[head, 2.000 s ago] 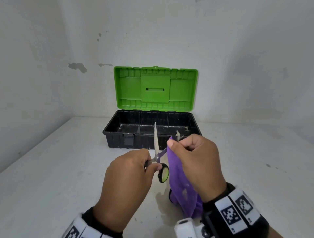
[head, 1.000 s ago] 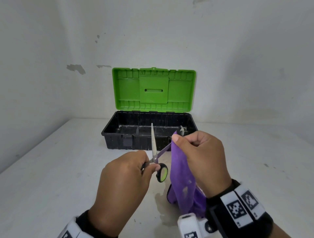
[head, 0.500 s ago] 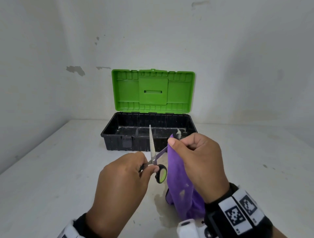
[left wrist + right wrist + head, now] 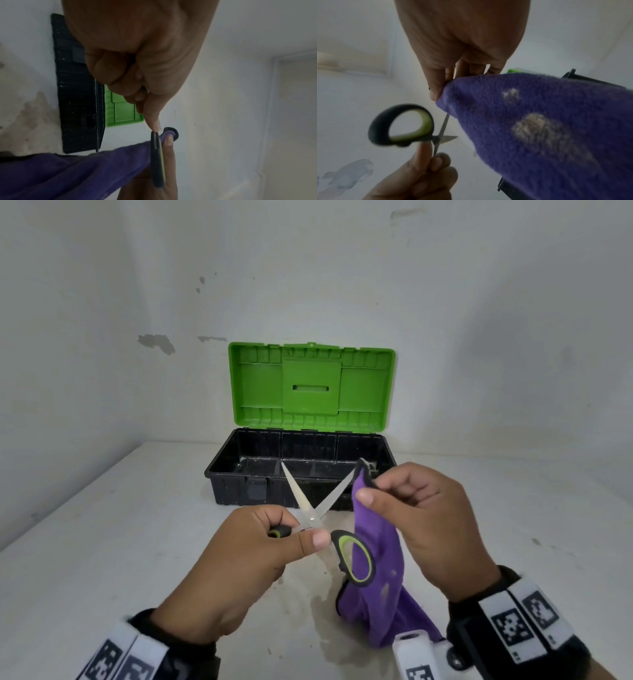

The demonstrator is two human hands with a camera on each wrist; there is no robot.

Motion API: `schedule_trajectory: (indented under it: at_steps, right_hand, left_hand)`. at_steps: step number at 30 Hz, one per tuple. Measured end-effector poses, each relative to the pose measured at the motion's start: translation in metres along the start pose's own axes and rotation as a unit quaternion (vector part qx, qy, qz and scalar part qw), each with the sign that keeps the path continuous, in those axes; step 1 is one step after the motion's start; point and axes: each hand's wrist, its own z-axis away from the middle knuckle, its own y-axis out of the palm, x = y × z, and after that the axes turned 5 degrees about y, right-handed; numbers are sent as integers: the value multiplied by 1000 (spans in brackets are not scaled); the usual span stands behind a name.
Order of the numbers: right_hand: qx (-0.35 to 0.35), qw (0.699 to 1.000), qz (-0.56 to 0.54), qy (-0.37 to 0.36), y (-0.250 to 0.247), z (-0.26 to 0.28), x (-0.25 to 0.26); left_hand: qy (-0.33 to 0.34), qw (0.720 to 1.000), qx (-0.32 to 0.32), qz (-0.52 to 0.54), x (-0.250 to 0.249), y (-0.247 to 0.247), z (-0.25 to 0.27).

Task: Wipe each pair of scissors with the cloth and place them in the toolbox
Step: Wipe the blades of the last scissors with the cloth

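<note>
My left hand [image 4: 274,539] grips one black-and-lime handle of the scissors [image 4: 313,513] and holds them up over the table, blades spread wide in a V. My right hand [image 4: 407,508] pinches the purple cloth [image 4: 376,553] around the tip of the right blade; the cloth hangs down behind the free handle loop [image 4: 354,558]. In the right wrist view the cloth [image 4: 539,128] shows pale stains, and the handle loop [image 4: 402,124] is beside it. The left wrist view shows the handle [image 4: 157,159] edge-on. The toolbox [image 4: 301,470] stands behind, green lid [image 4: 311,388] up, black tray apparently empty.
The white table [image 4: 102,542] has a damp patch [image 4: 308,604] under my hands. White walls close in behind the toolbox and on the left. Both wrists wear bands with black-and-white markers.
The scissors have opened from a narrow angle into a wide V. My right hand with the cloth has stayed on the right blade near its tip. The left hand sank slightly.
</note>
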Motion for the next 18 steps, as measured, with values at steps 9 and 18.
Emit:
schedule_trajectory:
  at_steps: [9, 18]
  right_hand:
    - [34, 999, 4, 31, 18, 7, -2]
    - [-5, 1000, 26, 15, 15, 3, -1]
  left_hand:
    - [-9, 998, 47, 44, -5, 3, -1]
    - [7, 998, 63, 30, -8, 3, -1]
